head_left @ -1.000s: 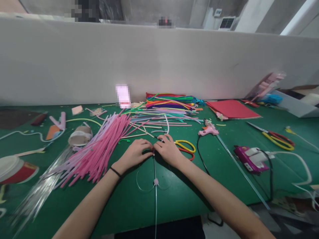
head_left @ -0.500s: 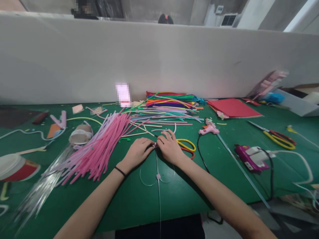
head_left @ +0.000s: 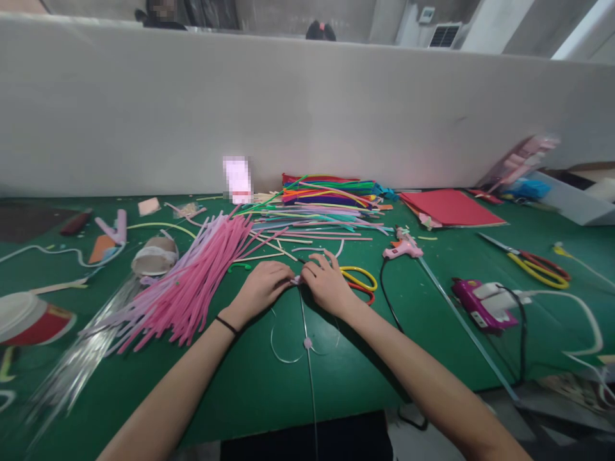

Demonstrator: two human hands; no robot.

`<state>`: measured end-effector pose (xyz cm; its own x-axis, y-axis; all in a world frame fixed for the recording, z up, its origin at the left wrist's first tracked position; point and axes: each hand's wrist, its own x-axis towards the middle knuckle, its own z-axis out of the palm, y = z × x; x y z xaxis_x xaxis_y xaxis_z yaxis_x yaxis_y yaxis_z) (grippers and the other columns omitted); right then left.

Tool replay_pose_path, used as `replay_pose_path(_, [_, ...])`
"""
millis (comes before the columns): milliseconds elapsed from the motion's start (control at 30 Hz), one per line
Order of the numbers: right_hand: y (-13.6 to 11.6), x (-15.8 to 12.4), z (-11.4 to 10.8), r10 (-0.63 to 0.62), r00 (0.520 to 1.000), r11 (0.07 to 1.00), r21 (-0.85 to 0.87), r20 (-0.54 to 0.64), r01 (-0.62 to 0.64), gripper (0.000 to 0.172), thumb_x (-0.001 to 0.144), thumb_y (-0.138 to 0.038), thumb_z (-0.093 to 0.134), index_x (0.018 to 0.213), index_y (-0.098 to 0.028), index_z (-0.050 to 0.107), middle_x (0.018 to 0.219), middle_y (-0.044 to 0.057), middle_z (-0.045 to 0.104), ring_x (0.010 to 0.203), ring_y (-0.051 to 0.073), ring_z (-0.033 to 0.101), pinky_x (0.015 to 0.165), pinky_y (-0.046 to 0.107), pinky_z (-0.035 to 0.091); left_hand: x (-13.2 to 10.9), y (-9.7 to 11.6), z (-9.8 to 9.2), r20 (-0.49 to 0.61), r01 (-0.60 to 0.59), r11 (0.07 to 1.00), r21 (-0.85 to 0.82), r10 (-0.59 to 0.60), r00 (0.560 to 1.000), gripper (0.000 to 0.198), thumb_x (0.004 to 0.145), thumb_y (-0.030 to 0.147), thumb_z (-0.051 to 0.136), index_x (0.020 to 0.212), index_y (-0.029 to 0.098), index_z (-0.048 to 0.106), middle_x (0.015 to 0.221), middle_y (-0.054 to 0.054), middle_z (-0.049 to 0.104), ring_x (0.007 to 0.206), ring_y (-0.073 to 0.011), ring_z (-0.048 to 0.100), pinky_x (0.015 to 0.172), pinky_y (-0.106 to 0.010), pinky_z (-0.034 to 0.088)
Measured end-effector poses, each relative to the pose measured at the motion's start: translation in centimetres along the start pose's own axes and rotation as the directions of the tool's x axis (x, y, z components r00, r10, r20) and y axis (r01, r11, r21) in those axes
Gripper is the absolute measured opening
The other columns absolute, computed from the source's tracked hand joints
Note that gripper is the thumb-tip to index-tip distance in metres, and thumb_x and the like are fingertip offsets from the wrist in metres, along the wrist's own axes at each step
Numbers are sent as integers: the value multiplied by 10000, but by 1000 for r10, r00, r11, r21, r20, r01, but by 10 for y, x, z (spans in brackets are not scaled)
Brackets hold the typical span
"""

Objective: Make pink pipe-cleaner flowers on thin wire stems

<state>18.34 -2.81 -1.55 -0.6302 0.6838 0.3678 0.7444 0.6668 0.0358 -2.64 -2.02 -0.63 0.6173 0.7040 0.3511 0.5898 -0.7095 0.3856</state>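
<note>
My left hand (head_left: 266, 282) and my right hand (head_left: 327, 282) meet over the green table, fingertips pinched on a small pale lilac piece (head_left: 296, 280) at the top of a thin stiff wire (head_left: 311, 384). Most of that piece is hidden by the fingers. Lower on the wire sits a small pale pink bead-like piece (head_left: 308, 343), with a thin clear loop curving out on either side. The wire runs down past the table's front edge. Yellow-and-orange scissor handles (head_left: 361, 279) stick out from behind my right hand.
Pink pipe cleaners (head_left: 206, 275) lie left of my hands, coloured bundles (head_left: 331, 192) behind. To the right are a pink glue gun (head_left: 403, 245), scissors (head_left: 538, 266) and a purple power strip (head_left: 485, 304). A paper cup (head_left: 33, 320) stands left. A grey partition (head_left: 307, 109) closes the back.
My left hand has shifted slightly left and up, and the lilac piece shows a little more. The wire's lower end and the pink piece have swung slightly right.
</note>
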Motion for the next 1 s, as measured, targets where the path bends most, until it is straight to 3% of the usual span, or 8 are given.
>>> replay_pose_path(133, [2,1,2,-33,999,999,-11,6,33,188,846,-67,500,978,-142,610,981,107,649,1187,261,447,1133,452,215,1,1,3,24,-21,999,-35,21,999,184,948,268,511,1035,226,667,1054,-56,709,1053,-207,613,931,-370,443])
replay_pose_path(333, [0,1,1,-15,1000,1000,-10,1,15,177,871,-79,492,984,-141,614,979,120,651,1223,282,431,1122,520,211,1,5,6,16,38,998,-42,-38,999,178,934,273,525,998,228,686,1009,-54,717,984,-213,622,887,-370,469])
replay_pose_path(500, [-6,2,1,-12,998,999,-43,-60,9,196,936,-91,422,992,-127,607,1122,138,626,1310,311,377,1102,576,227,3,5,8,-9,82,996,-36,-82,997,155,918,284,549,907,215,687,909,-52,706,908,-215,606,840,-362,481])
replay_pose_path(700, [-11,5,1,-26,987,997,-77,-159,14,210,965,-138,413,922,-161,618,1301,95,567,1410,294,246,1153,577,93,4,1,10,-26,97,995,-18,-98,995,117,901,253,578,867,205,679,872,-50,695,885,-215,601,826,-356,477])
replay_pose_path(800, [-5,5,-10,5,979,1000,-15,-205,-8,153,949,-195,489,961,-180,641,1340,72,548,1392,293,259,1147,538,138,4,2,7,-29,107,993,-50,-109,994,122,896,271,589,881,208,692,881,-45,707,887,-213,603,825,-352,477])
replay_pose_path(900, [11,0,-26,145,962,983,141,-233,-114,184,921,-323,568,1013,-199,668,1171,77,641,1248,272,402,1042,438,312,3,4,6,-36,123,988,-91,-127,991,156,907,310,576,916,223,704,900,-37,715,900,-209,604,829,-351,477])
replay_pose_path(1000, [25,-7,-33,280,955,933,260,-97,-248,225,898,-395,599,845,-209,715,842,55,695,931,224,510,834,353,386,3,5,7,-39,130,985,-114,-135,990,154,909,307,574,918,234,709,908,-30,718,914,-205,603,844,-350,473])
